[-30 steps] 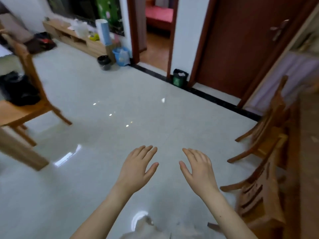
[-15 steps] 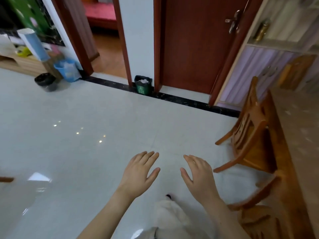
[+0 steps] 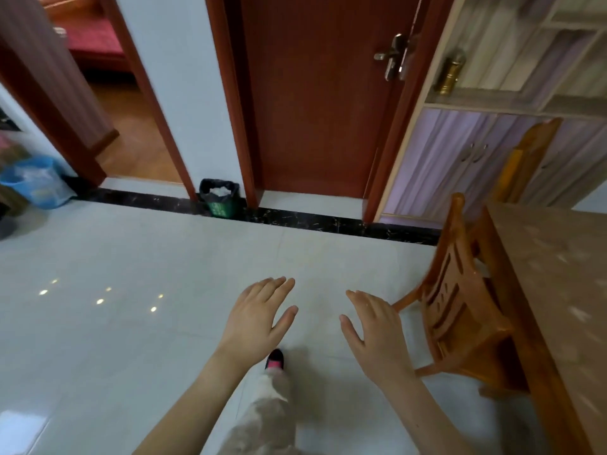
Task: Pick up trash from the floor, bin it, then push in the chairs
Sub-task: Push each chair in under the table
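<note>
Bright, even light; small glare spots on the glossy floor (image 3: 131,274), edges blurred and wide-angle bent

Worn on the head, looking forward and down across pale floor (image 3: 131,257) toward a closed door (image 3: 315,93) (table (image 3: 558,290) at right edge); only one view, hands nearest the lens.

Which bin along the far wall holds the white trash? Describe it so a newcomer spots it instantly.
Find the closed reddish-brown wooden door in the far wall. Just left of its frame, on the black marble floor strip, stands a small green bin with a black liner, white scraps inside. The round blue plastic bin sits far left.
</note>
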